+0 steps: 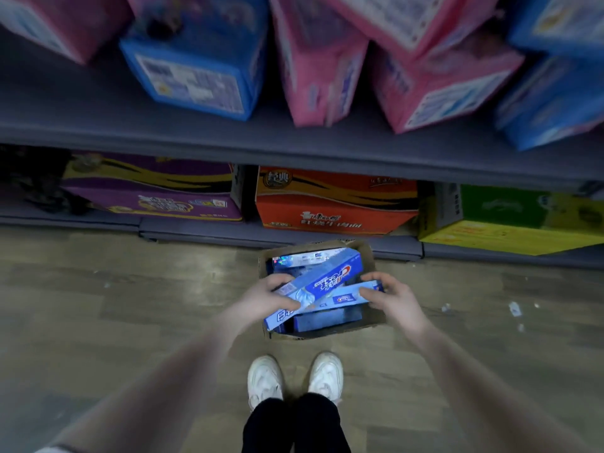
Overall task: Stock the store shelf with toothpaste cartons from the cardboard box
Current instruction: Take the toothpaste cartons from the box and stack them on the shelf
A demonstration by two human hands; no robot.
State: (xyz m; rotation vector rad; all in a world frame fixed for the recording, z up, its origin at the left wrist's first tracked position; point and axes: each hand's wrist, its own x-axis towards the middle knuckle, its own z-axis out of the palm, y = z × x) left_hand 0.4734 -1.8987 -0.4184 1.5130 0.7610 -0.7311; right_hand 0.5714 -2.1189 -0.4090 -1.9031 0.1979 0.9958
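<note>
An open cardboard box (pixel 376 323) stands on the floor in front of the shelf, with several blue toothpaste cartons inside. My left hand (pixel 264 297) grips a long blue carton (pixel 323 279) that lies slanted across the top of the box. My right hand (pixel 390 297) holds the end of a second blue carton (pixel 346 297) lying just under the first. More cartons (pixel 304 258) sit deeper in the box, partly hidden.
A grey shelf board (pixel 228 142) runs across above the box, loaded with pink and blue packs (pixel 313 67). On the bottom shelf stand purple (pixel 153 194), orange (pixel 333 204) and green-yellow (pixel 516 220) boxes. My white shoes (pixel 294 377) stand behind the box. Paper scraps (pixel 514 308) lie on the floor.
</note>
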